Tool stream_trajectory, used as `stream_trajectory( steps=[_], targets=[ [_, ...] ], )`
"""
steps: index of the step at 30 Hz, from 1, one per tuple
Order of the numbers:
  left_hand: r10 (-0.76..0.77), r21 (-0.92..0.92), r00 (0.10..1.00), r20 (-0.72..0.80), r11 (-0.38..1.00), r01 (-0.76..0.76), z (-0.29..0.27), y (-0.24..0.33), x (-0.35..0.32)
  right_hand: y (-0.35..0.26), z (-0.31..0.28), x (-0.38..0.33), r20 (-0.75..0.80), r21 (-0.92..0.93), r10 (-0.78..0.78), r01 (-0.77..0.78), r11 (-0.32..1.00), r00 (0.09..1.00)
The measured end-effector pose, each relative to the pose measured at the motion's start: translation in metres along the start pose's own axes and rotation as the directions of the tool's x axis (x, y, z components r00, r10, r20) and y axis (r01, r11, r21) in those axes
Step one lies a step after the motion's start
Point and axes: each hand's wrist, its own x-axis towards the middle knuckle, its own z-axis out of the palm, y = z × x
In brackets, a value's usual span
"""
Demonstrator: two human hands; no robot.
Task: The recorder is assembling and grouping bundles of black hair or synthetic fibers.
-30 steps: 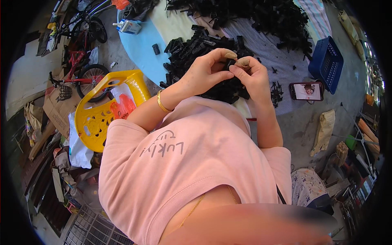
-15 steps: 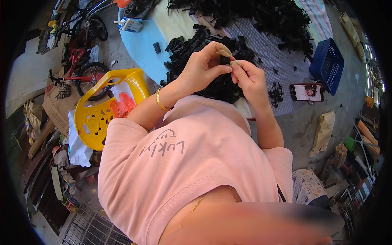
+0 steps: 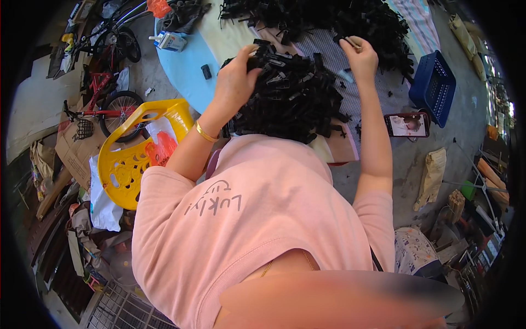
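My left hand (image 3: 236, 81) is over the left side of a near heap of black plastic parts (image 3: 290, 98). Its thumb stands apart from the fingers, and no part shows in its grasp. At the edge of a farther heap of black parts (image 3: 378, 33), my right hand (image 3: 361, 57) has its thumb and fingers pinched on a small black plastic part (image 3: 338, 39), partly merged with the dark heap behind. Tan covers show on some fingertips. One loose black part (image 3: 206, 72) lies left of the near heap on the light blue cloth (image 3: 183, 71).
A phone (image 3: 407, 125) with a lit screen and a blue plastic basket (image 3: 433, 90) are at the right. A yellow chair (image 3: 123, 170) stands left, near a red bicycle (image 3: 101, 88). A small blue-and-white carton (image 3: 171, 42) sits at the far left of the cloth.
My hands have parted from around one black part. The left moved left over the near heap and opened; the right reached forward and right to the far heap.
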Motion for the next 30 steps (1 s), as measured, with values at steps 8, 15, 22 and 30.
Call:
stream_trajectory(
  steps=[8, 15, 22, 30],
  targets=[
    [-0.09, 0.294, 0.979, 0.182, 0.955, 0.034, 0.0, -0.042, -0.006, 0.043, 0.028, 0.028, -0.021, -0.427, -0.007, -0.003, 0.904, 1.0],
    [0.151, 0.161, 0.989, 0.005, 0.976, -0.15, 0.011, -0.011, 0.012, 0.005, 0.012, -0.001, -0.171, 0.19, -0.033, 0.066, 0.98, 0.985],
    [-0.178, -0.652, 0.896, 0.408, 0.63, 0.422, 0.039, 0.029, 0.031, -0.061, -0.022, -0.047, 0.155, 0.63, 0.298, -0.326, 0.705, 0.942],
    [0.218, -0.371, 0.877, 0.428, 0.927, -0.049, 0.018, 0.033, 0.041, -0.073, -0.051, -0.075, 0.313, 0.623, 0.058, -0.251, 0.74, 0.948]
  ],
)
